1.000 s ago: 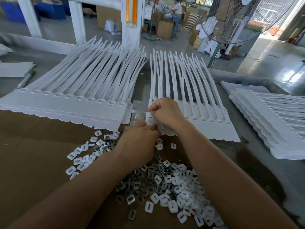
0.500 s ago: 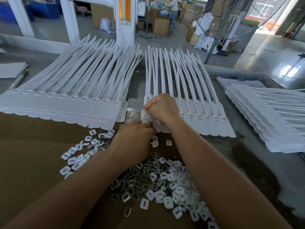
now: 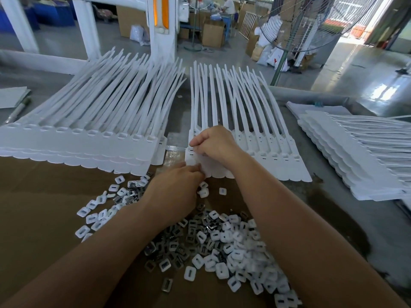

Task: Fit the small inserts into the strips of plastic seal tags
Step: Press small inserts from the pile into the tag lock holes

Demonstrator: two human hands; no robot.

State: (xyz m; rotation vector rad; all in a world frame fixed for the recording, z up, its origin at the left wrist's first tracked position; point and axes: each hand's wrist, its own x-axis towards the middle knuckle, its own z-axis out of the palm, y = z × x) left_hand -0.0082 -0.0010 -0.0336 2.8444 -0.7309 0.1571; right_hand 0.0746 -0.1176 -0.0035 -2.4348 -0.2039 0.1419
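Together, right hand (image 3: 214, 145) and left hand (image 3: 176, 188) fingers pinch the middle strip (image 3: 279, 162); inserts (image 3: 224, 243) lie heaped on cardboard (image 3: 40, 196).

Loose white inserts (image 3: 222, 247) lie heaped nearest me. Beyond them my strip (image 3: 266, 152) lies flat, tails pointing away, between the left stack (image 3: 89, 138) and the right stack (image 3: 355, 156).

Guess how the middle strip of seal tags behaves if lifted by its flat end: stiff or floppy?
Probably floppy: the long tails of the middle strip bend and splay. Likely light, being thin plastic. The flat end looks joined in one row, so it should lift as a sheet.
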